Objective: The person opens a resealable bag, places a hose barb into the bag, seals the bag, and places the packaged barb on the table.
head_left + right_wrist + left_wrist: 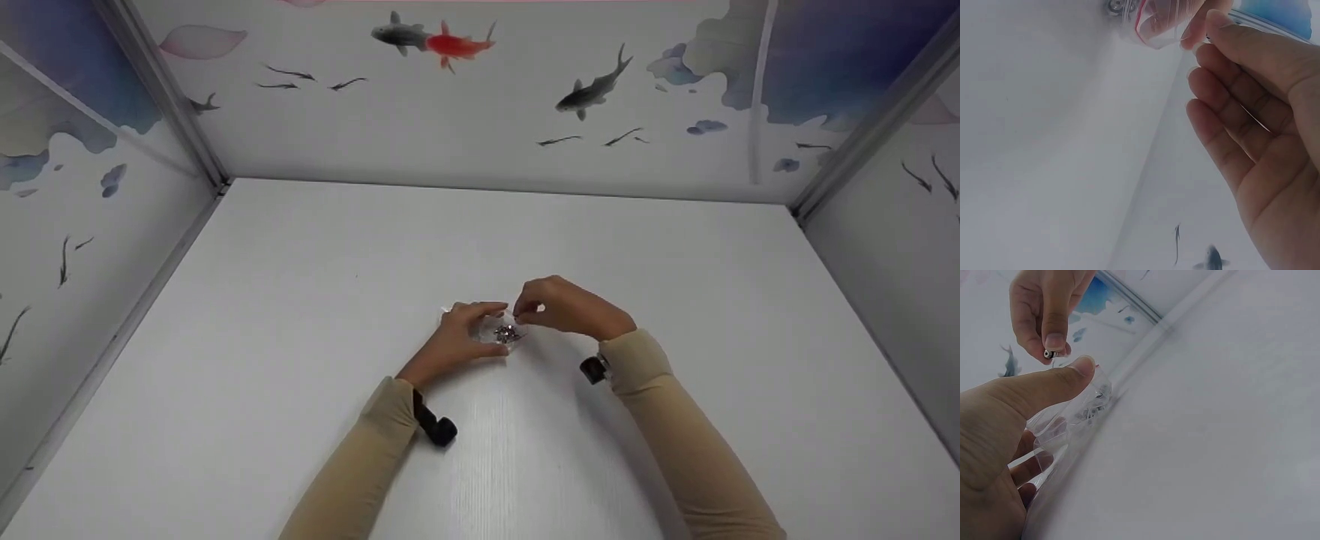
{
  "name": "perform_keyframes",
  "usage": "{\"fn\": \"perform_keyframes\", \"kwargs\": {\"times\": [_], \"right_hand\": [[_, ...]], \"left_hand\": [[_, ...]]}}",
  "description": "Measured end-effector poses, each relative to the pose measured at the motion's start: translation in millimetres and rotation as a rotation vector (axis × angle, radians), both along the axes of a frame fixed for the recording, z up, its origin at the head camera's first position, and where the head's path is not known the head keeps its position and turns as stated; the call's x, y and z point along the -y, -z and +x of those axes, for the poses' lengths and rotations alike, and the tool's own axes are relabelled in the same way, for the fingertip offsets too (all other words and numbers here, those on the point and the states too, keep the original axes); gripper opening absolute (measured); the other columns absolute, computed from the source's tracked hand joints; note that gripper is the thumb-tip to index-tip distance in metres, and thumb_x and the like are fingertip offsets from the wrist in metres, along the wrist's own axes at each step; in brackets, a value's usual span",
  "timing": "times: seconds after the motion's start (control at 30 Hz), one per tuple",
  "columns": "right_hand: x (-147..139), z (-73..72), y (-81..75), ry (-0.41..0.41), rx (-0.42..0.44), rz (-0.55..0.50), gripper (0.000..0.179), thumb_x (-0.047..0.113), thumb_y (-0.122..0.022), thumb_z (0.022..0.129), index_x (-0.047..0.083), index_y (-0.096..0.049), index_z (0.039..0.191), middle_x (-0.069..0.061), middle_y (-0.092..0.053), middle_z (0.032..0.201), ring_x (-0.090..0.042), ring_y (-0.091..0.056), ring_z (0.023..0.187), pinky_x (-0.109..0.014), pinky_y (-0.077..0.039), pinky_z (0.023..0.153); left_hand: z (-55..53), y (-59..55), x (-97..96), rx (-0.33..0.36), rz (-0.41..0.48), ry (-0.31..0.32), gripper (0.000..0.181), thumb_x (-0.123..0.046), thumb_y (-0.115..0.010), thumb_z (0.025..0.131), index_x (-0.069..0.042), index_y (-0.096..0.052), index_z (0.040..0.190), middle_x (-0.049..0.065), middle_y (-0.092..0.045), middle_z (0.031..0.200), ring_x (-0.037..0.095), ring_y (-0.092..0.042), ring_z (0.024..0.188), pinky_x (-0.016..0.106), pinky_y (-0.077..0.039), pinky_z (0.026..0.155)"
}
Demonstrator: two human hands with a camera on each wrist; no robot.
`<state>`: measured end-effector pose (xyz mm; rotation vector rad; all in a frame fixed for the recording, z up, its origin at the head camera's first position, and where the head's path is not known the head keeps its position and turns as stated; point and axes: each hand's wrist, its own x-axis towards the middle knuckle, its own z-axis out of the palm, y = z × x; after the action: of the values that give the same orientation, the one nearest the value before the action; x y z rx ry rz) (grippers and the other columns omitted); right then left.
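My left hand [454, 339] holds a clear plastic zip bag [1053, 434] low over the white table, thumb on one side and fingers behind it. Small shiny metal parts [507, 334] lie bunched inside the bag. A red strip [1139, 25] runs along the bag's mouth in the right wrist view. Just above the bag's open side, my right hand [561, 306] pinches a small metal piece [1049, 354] with a round, hollow-looking end between thumb and index finger. Its exact kind is too small to tell. The other right fingers are loosely bent.
The white table [315, 255] stretches around both hands. Panels printed with fish [589, 91] and leaves enclose its back and sides, joined by grey metal posts [169, 90]. A black wrist camera [441, 430] sits on the left sleeve, and another [593, 370] on the right.
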<state>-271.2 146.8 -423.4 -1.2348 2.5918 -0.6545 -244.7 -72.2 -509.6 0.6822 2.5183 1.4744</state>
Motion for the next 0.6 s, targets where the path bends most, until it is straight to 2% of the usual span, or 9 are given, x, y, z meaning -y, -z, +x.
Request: {"fn": "perform_keyframes", "kwargs": {"times": [0.13,0.37,0.6], "right_hand": [[1.4,0.5,-0.5,0.004,0.002,0.002,0.017,0.004,-0.070,0.086,0.002,-0.073,0.102,-0.006,-0.070,0.096,-0.017,-0.066,0.089,-0.031,-0.054,0.080],[1.1,-0.3,0.3,0.012,0.012,0.017,0.019,0.004,-0.069,0.086,0.002,-0.073,0.104,-0.007,-0.070,0.098,-0.017,-0.066,0.091,-0.031,-0.054,0.081],[-0.4,1.1,-0.6,0.023,0.017,0.017,0.018,0.008,-0.068,0.088,0.003,-0.073,0.105,-0.007,-0.070,0.099,-0.017,-0.066,0.090,-0.031,-0.054,0.081]], "left_hand": [[-0.4,-0.3,0.2,-0.003,0.001,-0.002,0.066,-0.032,-0.080,0.078,-0.023,-0.053,0.137,-0.001,-0.059,0.133,0.020,-0.043,0.120,0.046,-0.031,0.107],[0.7,-0.6,0.2,0.027,-0.007,-0.014,0.065,-0.036,-0.079,0.078,-0.030,-0.053,0.137,-0.005,-0.057,0.133,0.018,-0.042,0.118,0.046,-0.032,0.105],[0.0,-1.2,-0.2,0.018,0.000,-0.007,0.067,-0.033,-0.080,0.078,-0.024,-0.053,0.138,-0.002,-0.058,0.133,0.020,-0.043,0.118,0.047,-0.031,0.105]]}}
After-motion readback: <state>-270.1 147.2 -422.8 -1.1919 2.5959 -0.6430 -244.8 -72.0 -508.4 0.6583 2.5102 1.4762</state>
